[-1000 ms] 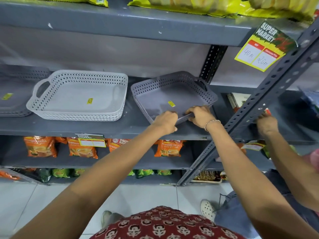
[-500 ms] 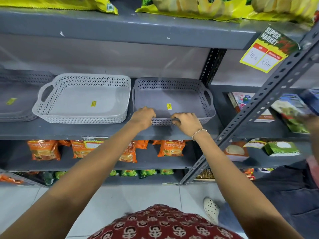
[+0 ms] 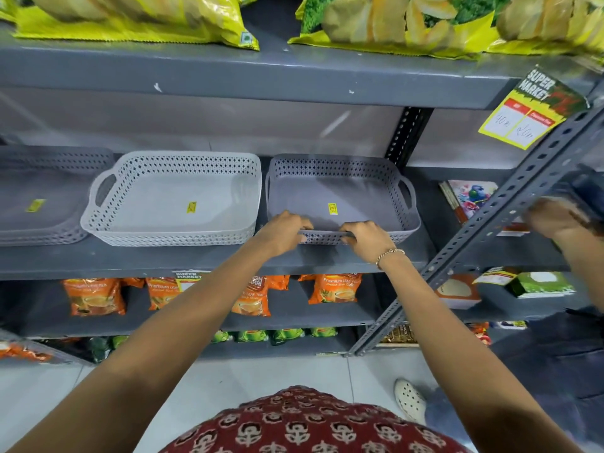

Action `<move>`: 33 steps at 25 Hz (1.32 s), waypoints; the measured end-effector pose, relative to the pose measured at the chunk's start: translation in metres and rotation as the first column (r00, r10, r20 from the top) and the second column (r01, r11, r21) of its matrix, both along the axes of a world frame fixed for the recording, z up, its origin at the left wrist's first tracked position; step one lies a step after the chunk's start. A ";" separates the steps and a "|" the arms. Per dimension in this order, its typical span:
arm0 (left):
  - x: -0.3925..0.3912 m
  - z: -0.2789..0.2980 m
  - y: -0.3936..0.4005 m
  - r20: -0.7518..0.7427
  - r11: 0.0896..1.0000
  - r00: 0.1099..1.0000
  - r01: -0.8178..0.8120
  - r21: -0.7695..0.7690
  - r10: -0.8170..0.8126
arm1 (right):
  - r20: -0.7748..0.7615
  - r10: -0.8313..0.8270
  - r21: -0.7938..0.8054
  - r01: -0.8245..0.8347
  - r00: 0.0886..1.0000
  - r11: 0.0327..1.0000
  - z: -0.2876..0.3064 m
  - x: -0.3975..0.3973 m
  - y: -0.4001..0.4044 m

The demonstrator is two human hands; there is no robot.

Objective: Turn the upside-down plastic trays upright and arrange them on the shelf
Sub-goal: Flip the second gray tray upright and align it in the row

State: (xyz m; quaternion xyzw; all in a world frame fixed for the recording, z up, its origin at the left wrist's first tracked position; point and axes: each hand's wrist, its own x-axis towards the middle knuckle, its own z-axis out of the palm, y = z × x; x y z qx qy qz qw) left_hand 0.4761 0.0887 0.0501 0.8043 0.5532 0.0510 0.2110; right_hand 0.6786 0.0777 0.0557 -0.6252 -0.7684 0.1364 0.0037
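Observation:
A grey perforated plastic tray (image 3: 346,197) stands upright on the grey shelf (image 3: 130,259), at the right end of the row. My left hand (image 3: 283,229) and my right hand (image 3: 366,236) both grip its near rim, thumbs over the edge. To its left, touching or nearly so, sits a light grey tray (image 3: 173,201), upright, stacked on others of its kind. At the far left lies a darker grey tray (image 3: 42,194) on a stack, cut off by the frame edge. Each tray carries a small yellow sticker.
A slanted perforated steel post (image 3: 483,217) runs just right of my right arm. Another person's hand (image 3: 552,217) works at the neighbouring shelf on the right. Orange tea packets (image 3: 333,287) fill the shelf below; yellow snack bags (image 3: 130,18) lie above.
The grey tray, tilted up in my hands a second ago, has been laid flat on the shelf and slid beside the light grey tray. Both hands stay on its near rim.

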 end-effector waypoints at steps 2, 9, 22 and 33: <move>-0.015 0.006 -0.001 0.064 1.000 0.998 0.026 0.004 -0.026 | 0.013 0.003 -0.032 -0.003 1.000 0.999 0.001 0.000 0.002; -0.127 -0.001 -0.001 -0.197 0.964 0.954 -0.247 -0.098 0.224 | 0.162 0.036 -0.014 -0.034 0.986 0.999 -0.003 -0.012 0.005; -0.103 -0.008 -0.009 -0.325 0.988 0.933 -0.139 0.064 0.152 | 0.209 0.028 0.041 -0.038 0.978 0.998 -0.008 -0.002 0.006; -0.104 -0.007 -0.010 -0.310 0.986 0.937 -0.148 0.070 0.163 | 0.202 0.034 0.039 -0.043 0.979 0.998 -0.008 0.001 0.007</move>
